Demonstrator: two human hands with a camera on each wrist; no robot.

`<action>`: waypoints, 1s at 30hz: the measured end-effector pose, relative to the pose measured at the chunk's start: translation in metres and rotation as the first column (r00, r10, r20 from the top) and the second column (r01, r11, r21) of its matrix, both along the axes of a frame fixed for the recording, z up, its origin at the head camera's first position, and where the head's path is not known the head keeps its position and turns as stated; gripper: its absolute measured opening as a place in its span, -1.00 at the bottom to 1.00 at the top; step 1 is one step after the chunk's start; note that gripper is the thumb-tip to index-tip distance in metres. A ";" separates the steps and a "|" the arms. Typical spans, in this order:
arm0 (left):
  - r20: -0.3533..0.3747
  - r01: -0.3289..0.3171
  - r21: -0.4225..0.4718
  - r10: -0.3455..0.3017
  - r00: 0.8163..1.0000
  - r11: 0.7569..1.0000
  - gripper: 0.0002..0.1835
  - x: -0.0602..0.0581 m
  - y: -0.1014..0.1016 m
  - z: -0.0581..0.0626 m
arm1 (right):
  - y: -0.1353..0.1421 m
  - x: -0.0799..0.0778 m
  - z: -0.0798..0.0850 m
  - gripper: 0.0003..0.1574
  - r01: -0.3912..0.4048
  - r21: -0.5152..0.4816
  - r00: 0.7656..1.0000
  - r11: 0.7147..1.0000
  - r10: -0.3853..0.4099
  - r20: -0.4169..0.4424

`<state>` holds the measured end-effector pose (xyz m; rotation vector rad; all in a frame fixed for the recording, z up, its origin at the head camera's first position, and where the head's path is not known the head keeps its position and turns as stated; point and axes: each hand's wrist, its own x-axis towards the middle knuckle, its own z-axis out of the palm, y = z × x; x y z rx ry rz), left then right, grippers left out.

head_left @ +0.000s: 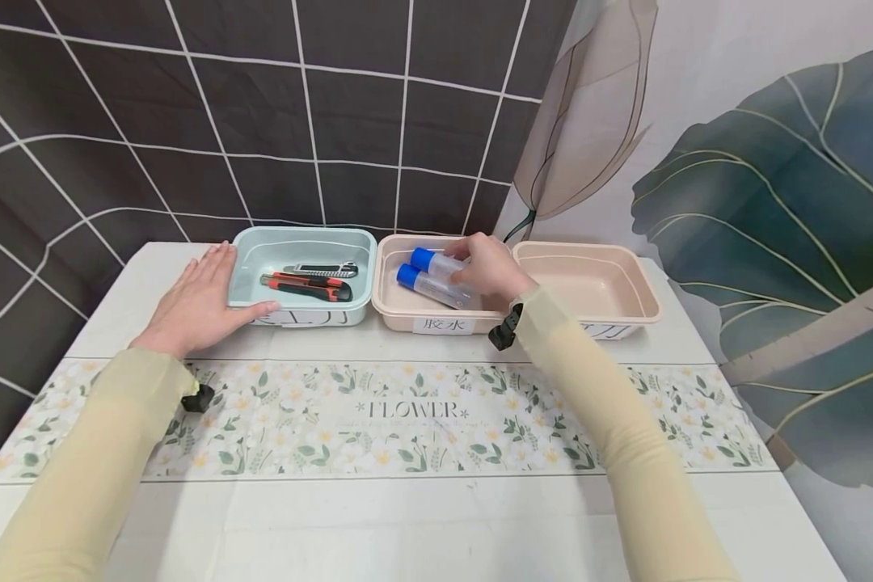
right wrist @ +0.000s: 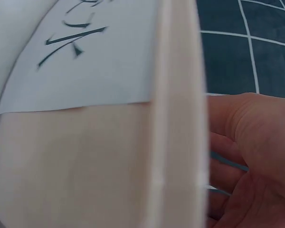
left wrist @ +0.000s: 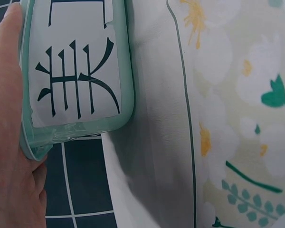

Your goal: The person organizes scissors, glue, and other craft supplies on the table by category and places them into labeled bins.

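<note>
At the left side of a light blue bin (head_left: 242,303), my left hand (head_left: 196,303) rests with straight fingers along the rim and the thumb across the front edge. Inside lie several utility knives (head_left: 309,284), red-black and silver-grey. My right hand (head_left: 489,267) reaches into the middle pink bin (head_left: 390,319) and holds a clear glue bottle (head_left: 436,263) with a blue cap by its body. Another blue-capped glue bottle (head_left: 431,284) lies beside it. In the right wrist view the bin wall hides the fingertips and bottles.
Right of the middle bin stands another pink bin (head_left: 643,311), its front label partly covered by the right forearm. The bins line up on a white table (head_left: 320,525) with a flower-print band, near a dark tiled backdrop (head_left: 262,113).
</note>
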<state>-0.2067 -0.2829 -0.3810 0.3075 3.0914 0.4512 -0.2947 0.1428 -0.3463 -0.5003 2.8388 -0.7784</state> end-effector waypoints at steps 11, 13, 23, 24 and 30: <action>-0.001 0.001 -0.003 -0.001 1.000 1.000 0.31 0.000 -0.001 -0.002 | -0.002 0.001 -0.007 -0.42 -0.011 0.022 1.000 1.000 0.011 0.013; -0.004 0.001 -0.003 -0.001 1.000 1.000 0.31 0.000 -0.001 -0.002 | -0.001 0.001 -0.009 -0.38 -0.024 0.025 1.000 0.999 0.024 0.017; 0.001 -0.003 -0.003 0.003 1.000 1.000 0.31 0.000 0.000 -0.001 | -0.005 0.006 -0.010 -0.25 -0.070 0.021 0.996 0.997 0.068 0.065; 0.002 -0.003 -0.002 0.003 1.000 1.000 0.31 0.000 0.001 -0.001 | -0.005 0.007 -0.008 -0.26 -0.071 0.023 0.996 0.997 0.070 0.063; 0.002 -0.004 -0.004 0.004 1.000 1.000 0.31 0.000 0.000 0.000 | -0.003 0.013 0.009 -0.29 -0.046 -0.014 0.999 0.999 0.046 0.008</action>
